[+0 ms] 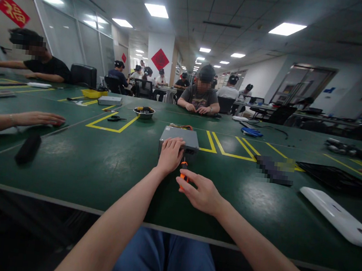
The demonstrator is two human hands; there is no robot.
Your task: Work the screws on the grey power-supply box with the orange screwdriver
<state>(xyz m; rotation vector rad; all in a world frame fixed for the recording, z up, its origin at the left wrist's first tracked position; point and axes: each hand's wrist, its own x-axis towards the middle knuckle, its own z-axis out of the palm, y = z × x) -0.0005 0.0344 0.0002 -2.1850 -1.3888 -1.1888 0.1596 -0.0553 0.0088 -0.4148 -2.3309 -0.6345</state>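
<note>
A grey metal box [183, 138] with coloured wires at its back lies on the green table [100, 166] straight ahead. My left hand [170, 153] rests on the box's near left corner, fingers curled over its top edge. My right hand [201, 192] sits just behind the box on the table and pinches an orange-handled screwdriver [183, 175], whose tip points at the box's near face.
A metal bowl [143, 112] of small parts, black scissors [115, 118] and yellow tape lines lie beyond. A white flat device [337, 216] and a black tray [332, 175] are at right. A co-worker's hand [37, 118] and a black pouch [28, 149] are at left; several people sit around.
</note>
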